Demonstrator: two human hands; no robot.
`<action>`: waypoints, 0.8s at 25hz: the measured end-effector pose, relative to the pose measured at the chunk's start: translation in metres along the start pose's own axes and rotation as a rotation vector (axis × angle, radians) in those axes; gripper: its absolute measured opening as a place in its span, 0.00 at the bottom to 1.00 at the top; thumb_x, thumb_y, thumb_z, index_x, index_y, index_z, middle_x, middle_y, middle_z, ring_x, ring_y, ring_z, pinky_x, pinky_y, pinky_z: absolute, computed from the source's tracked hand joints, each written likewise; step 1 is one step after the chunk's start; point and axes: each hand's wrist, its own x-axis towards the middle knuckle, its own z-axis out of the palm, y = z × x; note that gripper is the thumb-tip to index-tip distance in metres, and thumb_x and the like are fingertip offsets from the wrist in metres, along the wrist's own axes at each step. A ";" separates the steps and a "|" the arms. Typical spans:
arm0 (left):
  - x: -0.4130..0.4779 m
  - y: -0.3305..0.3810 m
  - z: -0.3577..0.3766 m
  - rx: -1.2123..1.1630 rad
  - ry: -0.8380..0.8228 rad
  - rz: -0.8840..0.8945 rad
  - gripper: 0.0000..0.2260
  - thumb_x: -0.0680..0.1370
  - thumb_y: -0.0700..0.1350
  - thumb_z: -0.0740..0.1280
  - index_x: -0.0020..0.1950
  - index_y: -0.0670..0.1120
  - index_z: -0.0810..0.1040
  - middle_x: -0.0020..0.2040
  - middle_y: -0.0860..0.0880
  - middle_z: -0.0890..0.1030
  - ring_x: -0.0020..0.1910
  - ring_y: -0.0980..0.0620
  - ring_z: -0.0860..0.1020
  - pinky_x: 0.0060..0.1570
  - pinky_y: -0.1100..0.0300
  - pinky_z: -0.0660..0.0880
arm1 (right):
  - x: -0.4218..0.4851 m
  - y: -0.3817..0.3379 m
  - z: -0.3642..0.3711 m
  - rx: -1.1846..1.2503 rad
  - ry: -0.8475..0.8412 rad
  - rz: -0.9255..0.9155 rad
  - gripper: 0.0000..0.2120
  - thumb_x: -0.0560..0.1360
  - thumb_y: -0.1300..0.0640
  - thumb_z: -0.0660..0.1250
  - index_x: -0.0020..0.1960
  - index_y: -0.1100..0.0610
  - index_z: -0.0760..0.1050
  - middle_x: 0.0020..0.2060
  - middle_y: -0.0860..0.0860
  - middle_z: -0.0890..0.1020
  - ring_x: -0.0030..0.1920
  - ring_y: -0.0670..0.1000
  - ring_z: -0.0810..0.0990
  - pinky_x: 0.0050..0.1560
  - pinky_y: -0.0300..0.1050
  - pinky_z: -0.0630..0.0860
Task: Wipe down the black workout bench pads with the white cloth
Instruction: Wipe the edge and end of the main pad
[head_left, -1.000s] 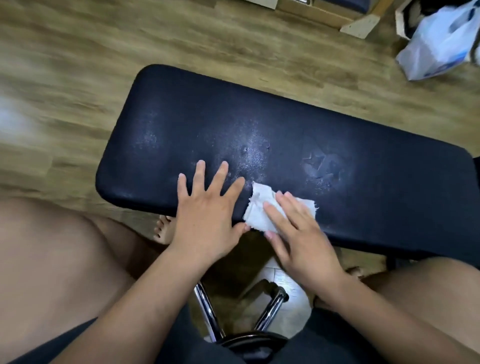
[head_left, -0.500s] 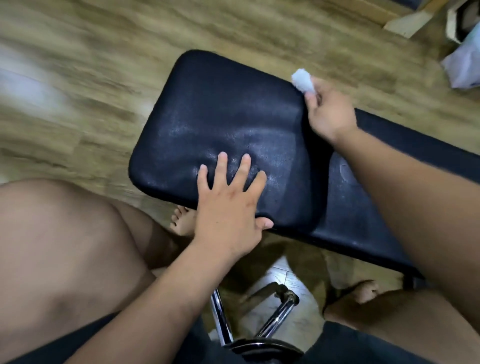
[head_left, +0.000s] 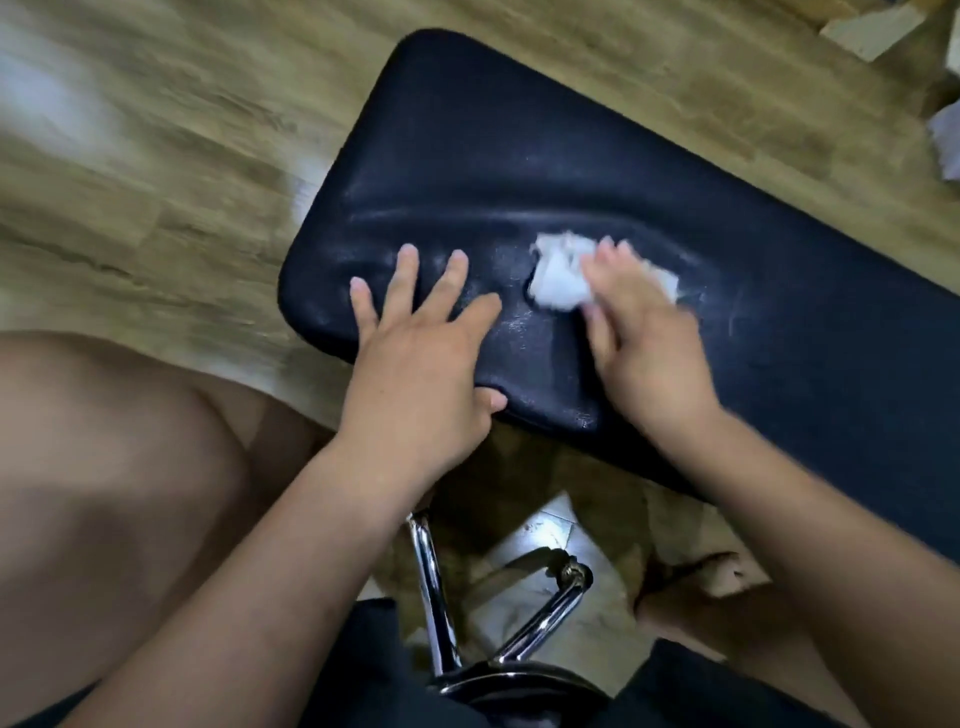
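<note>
Here's the black bench pad (head_left: 519, 156), running from its rounded end at the far left across to the right edge of the view, and both hands are on it. The left hand (head_left: 421, 374) lies flat at the near left corner, fingers spread wide and straight on the top, thumb tucked under the near edge of the padding. Just to its right, but apart from it, sits the white cloth (head_left: 558, 280), bunched into a crumpled wad on top of the pad, about midway between the near and far edges. The right hand (head_left: 649, 358) is on top of that cloth, fingers reaching over it towards the far side, thumb on the near left side of the wad, white showing out on both sides of the fingers. That hand is blurred, so I cannot tell whether the fingers curl round the cloth or only press it down. Pale streaks and a sheen show on the pad around both hands. Beneath the near edge, chrome legs (head_left: 431, 587) angle together above the floor, a bare knee (head_left: 104, 493) fills the near left, and wood flooring (head_left: 156, 156) stretches away on the far left.
</note>
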 end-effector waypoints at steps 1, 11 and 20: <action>0.002 0.003 0.000 0.006 -0.017 0.000 0.34 0.72 0.57 0.72 0.74 0.56 0.61 0.81 0.50 0.48 0.79 0.39 0.42 0.74 0.33 0.41 | 0.034 0.010 0.000 -0.016 0.022 0.035 0.19 0.78 0.61 0.59 0.68 0.62 0.72 0.67 0.63 0.74 0.69 0.63 0.71 0.70 0.50 0.64; -0.001 -0.032 -0.029 -0.099 0.157 -0.071 0.29 0.75 0.53 0.71 0.74 0.52 0.67 0.79 0.48 0.59 0.79 0.46 0.53 0.77 0.46 0.52 | 0.046 -0.043 0.009 0.086 0.027 0.082 0.18 0.80 0.58 0.57 0.68 0.59 0.72 0.68 0.57 0.74 0.70 0.58 0.70 0.71 0.44 0.59; 0.000 -0.048 -0.021 -0.115 -0.003 -0.073 0.35 0.75 0.51 0.72 0.78 0.51 0.59 0.81 0.48 0.49 0.79 0.44 0.43 0.77 0.48 0.42 | 0.018 -0.057 0.015 -0.045 -0.115 -0.124 0.21 0.79 0.61 0.57 0.71 0.60 0.69 0.71 0.59 0.70 0.73 0.59 0.65 0.74 0.50 0.58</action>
